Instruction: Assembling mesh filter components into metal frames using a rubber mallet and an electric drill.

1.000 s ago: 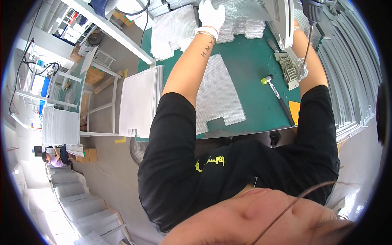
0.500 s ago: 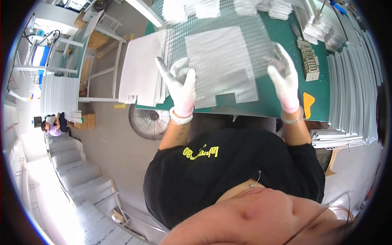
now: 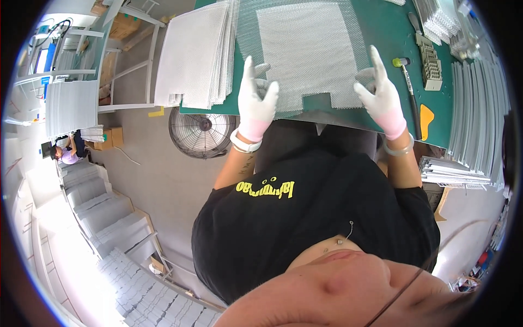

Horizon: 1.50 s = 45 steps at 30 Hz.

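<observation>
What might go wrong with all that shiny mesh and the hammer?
Maybe three things:

1. The mesh sheet lies between the gloved left hand and right hand; its edges could snag a glove.

2. The hammer lies near the right hand, its handle toward the table's near edge, so a bump might knock it off.

3. The stack seems to stick out past the table's left edge, so it might slip.

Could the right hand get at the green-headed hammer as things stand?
Probably yes: the hammer lies on the green tabletop just to the right of the right hand, with nothing seen lying over it. The hand may be gripping the mesh sheet, though.
</observation>
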Each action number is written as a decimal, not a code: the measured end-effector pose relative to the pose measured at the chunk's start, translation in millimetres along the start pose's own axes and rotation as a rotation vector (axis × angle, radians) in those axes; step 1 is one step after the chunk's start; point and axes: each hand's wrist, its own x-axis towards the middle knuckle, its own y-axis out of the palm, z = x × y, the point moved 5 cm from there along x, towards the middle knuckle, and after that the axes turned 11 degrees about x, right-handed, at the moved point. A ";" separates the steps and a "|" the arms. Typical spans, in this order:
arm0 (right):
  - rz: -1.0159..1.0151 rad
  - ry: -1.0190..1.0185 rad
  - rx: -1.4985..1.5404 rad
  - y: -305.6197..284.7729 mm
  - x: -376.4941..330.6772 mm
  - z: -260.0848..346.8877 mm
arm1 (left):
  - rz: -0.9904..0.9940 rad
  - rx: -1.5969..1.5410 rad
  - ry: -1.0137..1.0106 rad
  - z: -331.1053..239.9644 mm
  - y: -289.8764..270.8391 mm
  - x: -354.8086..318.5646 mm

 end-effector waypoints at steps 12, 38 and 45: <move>-0.089 -0.079 -0.260 31.2 6.7 -65.5 | 0.024 0.471 0.208 27.3 43.9 27.7; 0.068 0.214 -0.677 30.3 7.7 -44.4 | -0.039 0.860 0.123 20.9 36.3 29.6; -0.093 -0.009 -0.487 24.3 -9.2 -55.0 | 0.164 0.533 -0.045 29.1 21.5 9.2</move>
